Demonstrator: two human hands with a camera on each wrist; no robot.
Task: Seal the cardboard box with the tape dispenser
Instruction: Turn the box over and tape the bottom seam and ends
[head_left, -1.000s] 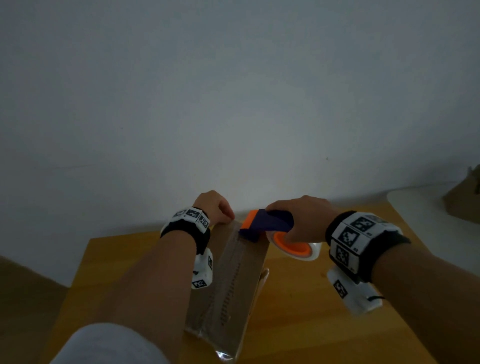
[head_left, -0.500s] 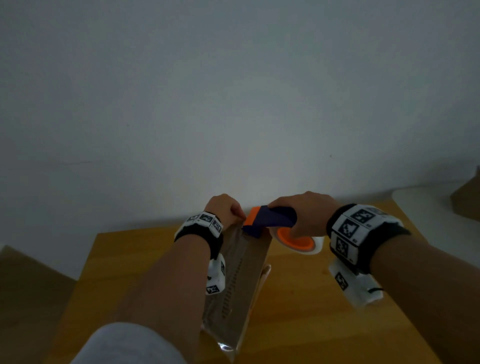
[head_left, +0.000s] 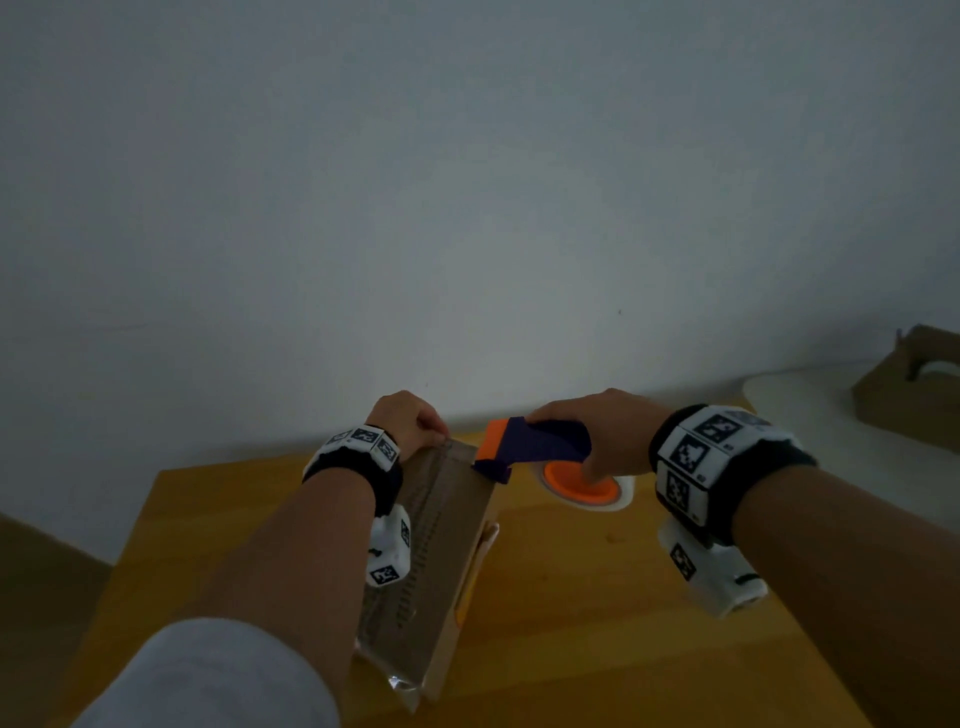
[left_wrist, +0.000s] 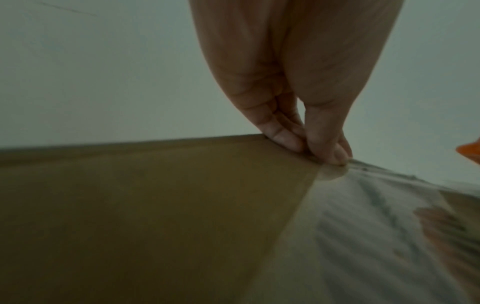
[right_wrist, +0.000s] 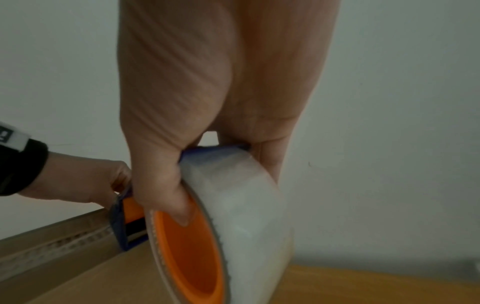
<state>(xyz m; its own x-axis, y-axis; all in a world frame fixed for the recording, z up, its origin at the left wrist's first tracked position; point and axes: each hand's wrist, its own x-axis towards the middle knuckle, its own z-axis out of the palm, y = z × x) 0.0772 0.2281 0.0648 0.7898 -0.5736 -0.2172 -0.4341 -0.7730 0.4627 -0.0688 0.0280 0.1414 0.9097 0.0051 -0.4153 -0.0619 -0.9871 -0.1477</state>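
A long cardboard box (head_left: 431, 545) lies on the wooden table, with a strip of clear tape (head_left: 415, 519) along its top. My left hand (head_left: 441, 439) is at the box's far end, thumb and fingertips (left_wrist: 335, 154) pinched on the tape (left_wrist: 376, 226) at the edge of the box (left_wrist: 155, 205). My right hand (head_left: 597, 441) grips the blue and orange tape dispenser (head_left: 530, 447) just right of that far end. The clear tape roll (right_wrist: 246, 205) with its orange core hangs under my right hand (right_wrist: 223, 185), whose thumb sits inside the core. The dispenser's blade end (right_wrist: 127, 222) touches the box top.
The table (head_left: 571, 597) stands against a plain white wall. At the far right a second cardboard box (head_left: 914, 395) sits on a white surface (head_left: 810, 410). The table's left edge runs close to the box.
The dispenser has drawn slightly right of my left hand, opening a small gap between them. My left hand stays at the box's far end. The head view has shifted a little.
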